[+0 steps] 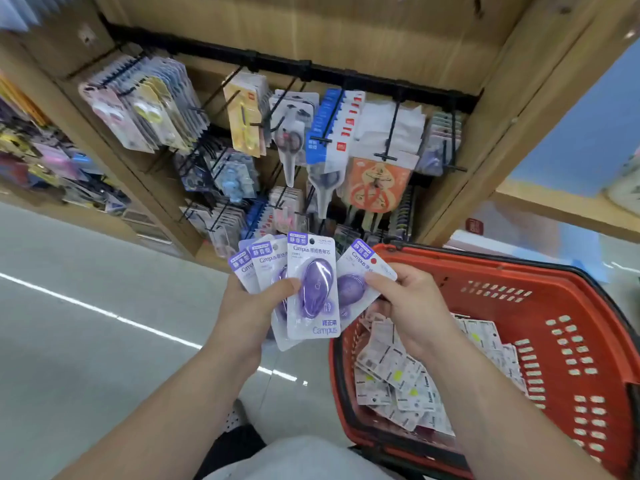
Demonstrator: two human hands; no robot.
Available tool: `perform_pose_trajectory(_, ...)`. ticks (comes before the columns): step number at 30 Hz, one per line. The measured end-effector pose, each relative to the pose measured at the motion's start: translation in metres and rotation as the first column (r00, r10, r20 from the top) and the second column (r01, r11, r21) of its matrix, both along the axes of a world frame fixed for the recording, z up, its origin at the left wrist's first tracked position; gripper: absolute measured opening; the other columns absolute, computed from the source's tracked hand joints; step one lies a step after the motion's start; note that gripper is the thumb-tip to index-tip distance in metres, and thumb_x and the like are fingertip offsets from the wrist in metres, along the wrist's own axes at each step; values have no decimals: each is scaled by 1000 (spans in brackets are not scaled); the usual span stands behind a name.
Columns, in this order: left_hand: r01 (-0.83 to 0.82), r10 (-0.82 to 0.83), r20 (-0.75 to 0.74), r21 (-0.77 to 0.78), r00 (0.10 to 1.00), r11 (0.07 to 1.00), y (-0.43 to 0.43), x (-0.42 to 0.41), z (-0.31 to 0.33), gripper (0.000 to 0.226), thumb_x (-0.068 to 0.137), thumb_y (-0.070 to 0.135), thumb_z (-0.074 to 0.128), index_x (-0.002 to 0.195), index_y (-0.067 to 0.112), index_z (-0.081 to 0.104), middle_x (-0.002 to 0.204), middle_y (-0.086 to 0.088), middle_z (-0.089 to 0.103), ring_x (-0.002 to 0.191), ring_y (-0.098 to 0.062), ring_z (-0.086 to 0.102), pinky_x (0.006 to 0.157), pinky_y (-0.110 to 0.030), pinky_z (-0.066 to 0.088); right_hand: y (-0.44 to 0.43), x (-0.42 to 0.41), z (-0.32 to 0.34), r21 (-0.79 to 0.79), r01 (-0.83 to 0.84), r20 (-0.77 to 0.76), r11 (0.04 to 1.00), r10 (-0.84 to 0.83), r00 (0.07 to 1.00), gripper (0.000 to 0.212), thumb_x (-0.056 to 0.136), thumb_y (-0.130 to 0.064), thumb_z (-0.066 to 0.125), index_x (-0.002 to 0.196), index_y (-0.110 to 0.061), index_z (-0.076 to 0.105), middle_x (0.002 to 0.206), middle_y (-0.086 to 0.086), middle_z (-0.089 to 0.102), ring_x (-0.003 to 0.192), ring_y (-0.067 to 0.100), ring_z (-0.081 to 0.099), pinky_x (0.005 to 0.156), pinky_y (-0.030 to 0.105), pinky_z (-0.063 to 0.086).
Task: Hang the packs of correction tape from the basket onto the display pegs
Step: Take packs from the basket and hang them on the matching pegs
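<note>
**Purple tape packs fanned in both hands above the basket**

The left hand (249, 306) is closed on a fan of purple correction tape packs (311, 285), thumb pressed on the front of the foremost pack, the others overlapping behind it toward ten o'clock. The right hand (408, 306) pinches one more pack (353, 282), tilted toward one o'clock, with the thumb on its face; this pack's left edge tucks behind the foremost pack of the fan.

At four o'clock from the hands stands a red basket (519, 306) with a black handle, its floor covered with more packs (394, 375) lying mostly back side up, white with printed labels.

At twelve o'clock, well beyond the hands, a wooden shelf unit (485, 98) carries black pegs (391, 129) on a black rail, hung with scissors (291, 140) and other carded goods. Lower pegs sit just behind the tops of the held packs. The grey floor (86, 289) stretches toward nine o'clock.
</note>
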State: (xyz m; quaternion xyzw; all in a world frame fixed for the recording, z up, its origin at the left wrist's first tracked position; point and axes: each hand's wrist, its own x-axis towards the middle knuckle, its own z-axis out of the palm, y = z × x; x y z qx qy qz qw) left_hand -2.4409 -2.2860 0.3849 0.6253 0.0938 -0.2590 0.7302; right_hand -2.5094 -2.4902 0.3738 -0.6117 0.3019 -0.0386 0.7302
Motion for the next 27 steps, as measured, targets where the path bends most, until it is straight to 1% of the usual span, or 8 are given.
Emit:
perform_pose_trajectory(3,52,-52,-11,-20,999,998,57,33,10,54,70,21,75,123,25,68,114,-8,79,100,-36,77,72,-45,61,59,34,15,35,108,48,994,-110,993,12,94,-9,69,89,-11,80,92,10,78,77,24,66,69,36,53)
perform_pose_trajectory(6,82,-82,-18,-22,996,996,113,64,25,57,70,21,75,126,23,67,117,-11,78,105,-42,75,83,-58,58,118,68,31,29,186,78,982,-188,979,16,98,-13,65,88,-11,78,90,12,79,76,20,71,70,33,56)
perform_pose_trajectory(9,80,-80,-16,-42,997,996,159,93,42,56,70,23,74,126,27,68,116,-10,78,102,-39,76,80,-52,58,165,102,43,10,191,100,981,-191,976,17,101,-15,61,94,-12,76,91,12,79,78,21,71,75,37,57)
perform_pose_trajectory(14,41,-36,41,-120,999,992,211,135,70,52,72,19,70,124,26,69,112,-7,79,91,-25,79,61,-36,61,205,150,57,-91,116,114,989,-106,988,19,104,-23,56,104,-18,75,99,11,79,102,40,72,98,58,53)
perform_pose_trajectory(17,-19,30,76,-147,997,989,238,167,83,49,72,19,69,120,25,71,112,-7,80,89,-24,79,64,-37,63,225,190,68,-156,42,126,987,-22,992,21,98,-35,59,102,-22,75,97,10,79,100,38,72,99,62,51)
perform_pose_trajectory(21,-85,109,127,-181,986,980,263,214,94,54,74,16,66,128,20,67,115,-8,79,91,-23,79,62,-33,62,243,251,84,-236,-35,176,971,79,981,20,104,-25,57,101,-20,76,91,10,78,85,27,71,91,56,54)
perform_pose_trajectory(24,-114,147,169,-190,975,975,277,251,101,57,75,16,66,132,17,65,120,-12,77,95,-26,79,64,-34,62,256,300,101,-316,-105,222,943,182,958,21,104,-24,57,98,-27,77,91,7,78,89,29,73,89,56,54)
perform_pose_trajectory(27,-146,188,200,-208,961,967,286,290,109,60,75,16,66,135,14,64,121,-15,77,95,-28,78,64,-36,62,269,352,123,-377,-175,292,909,296,909,22,105,-25,55,101,-28,77,97,-5,79,94,21,74,89,49,58)
